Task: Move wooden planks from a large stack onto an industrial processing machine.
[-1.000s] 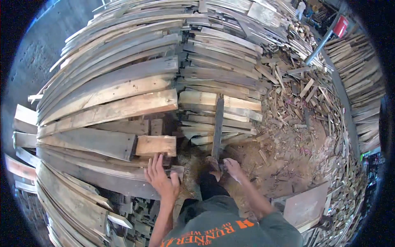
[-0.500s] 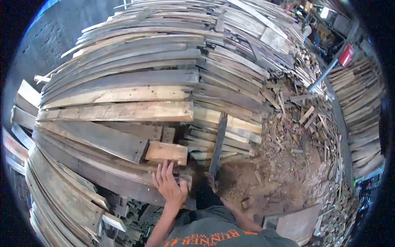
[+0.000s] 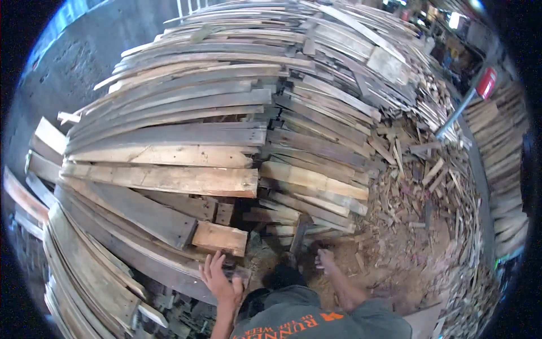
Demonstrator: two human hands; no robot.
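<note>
My left hand lies flat with fingers spread on the end of a dark weathered plank at the foot of the left stack. Just above it is the cut end of a short pale board. My right hand is low over the dirt, just right of the lower end of a narrow dark slat that leans against the middle stack. Whether its fingers touch the slat is not clear. My grey shirt fills the lower middle.
Tall stacks of long grey and pale planks fill the left and centre. Loose wood scraps litter the dirt on the right. A metal post with a red object stands far right, with more stacked boards beyond.
The narrow slat has sunk lower against the stack. My right hand, hidden half a second ago, shows again beside its foot. My left hand stays on the dark plank's end.
</note>
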